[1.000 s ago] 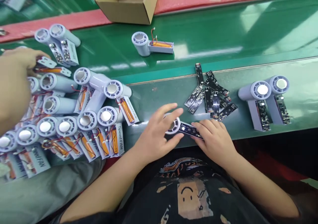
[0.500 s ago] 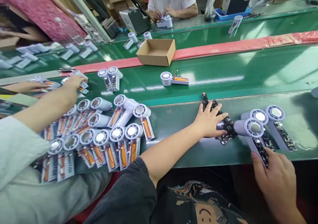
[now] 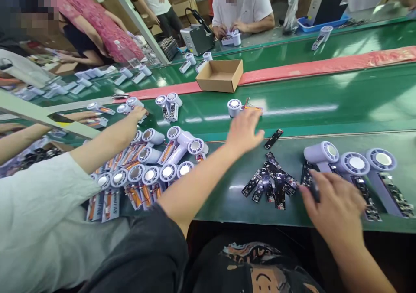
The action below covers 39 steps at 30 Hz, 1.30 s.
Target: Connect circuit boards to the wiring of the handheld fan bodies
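My left hand point(image 3: 245, 130), fingers spread, reaches over the green belt at a lilac fan point(image 3: 234, 107) with an orange battery in its handle; the fingertips overlap the handle. My right hand point(image 3: 334, 197) is over the right side of the table beside a lilac fan point(image 3: 321, 152) with a black board in its handle. Its thumb and fingers are apart, with a dark blurred piece near the fingertips. Two more fans point(image 3: 355, 163) point(image 3: 381, 159) with boards lie to the right. Between my hands is a loose pile of black circuit boards point(image 3: 268, 182), one board point(image 3: 273, 138) lying apart.
Many lilac fans with orange batteries point(image 3: 151, 175) crowd the table at left, beside a co-worker's arm point(image 3: 107, 141). An open cardboard box point(image 3: 219, 78) stands by the red strip point(image 3: 302, 70). Two fans point(image 3: 169, 106) lie on the belt. A person point(image 3: 242, 7) works opposite.
My left hand has left the pile of boards and moved up and left to the fan on the belt. My right hand has let go of the fan handle, and that fan now lies on the table.
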### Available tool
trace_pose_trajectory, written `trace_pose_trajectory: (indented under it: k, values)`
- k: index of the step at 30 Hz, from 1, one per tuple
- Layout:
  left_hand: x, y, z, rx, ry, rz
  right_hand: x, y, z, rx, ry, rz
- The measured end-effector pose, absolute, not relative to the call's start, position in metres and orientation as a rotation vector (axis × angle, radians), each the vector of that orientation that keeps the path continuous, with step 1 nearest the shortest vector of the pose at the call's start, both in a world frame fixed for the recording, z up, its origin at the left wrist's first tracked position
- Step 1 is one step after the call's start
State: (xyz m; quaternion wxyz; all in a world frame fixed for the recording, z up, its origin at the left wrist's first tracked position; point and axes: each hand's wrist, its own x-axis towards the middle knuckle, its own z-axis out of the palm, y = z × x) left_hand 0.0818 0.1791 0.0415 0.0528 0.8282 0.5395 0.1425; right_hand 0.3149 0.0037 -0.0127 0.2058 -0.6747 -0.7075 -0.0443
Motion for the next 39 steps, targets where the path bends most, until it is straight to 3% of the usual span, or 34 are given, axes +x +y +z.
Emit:
trace_pose_trajectory:
  k: [4, 8, 14, 21, 28, 39]
  values:
    - [0.070, 0.254, 0.044, 2.353, 1.989, 0.026, 0.293, -0.007, -0.016, -1.939, -2.158, -0.258]
    - [0.072, 0.265, 0.059, 2.381, 2.017, -0.026, 0.302, -0.009, -0.021, -1.800, -2.185, -0.254]
    - [0.055, 0.171, 0.087, 2.337, 1.957, 0.004, 0.306, -0.005, -0.017, -1.671, -2.177, -0.221]
    - [0.013, 0.039, 0.058, 2.210, 1.881, -0.017, 0.304, 0.004, -0.002, -1.661, -2.067, -0.175]
    - [0.021, 0.044, 0.047, 2.352, 1.725, -0.196, 0.313, 0.015, 0.029, -1.780, -1.799, 0.114]
    - [0.014, 0.042, 0.036, 2.449, 1.650, 0.089, 0.333, 0.037, 0.033, -1.661, -2.048, -0.423]
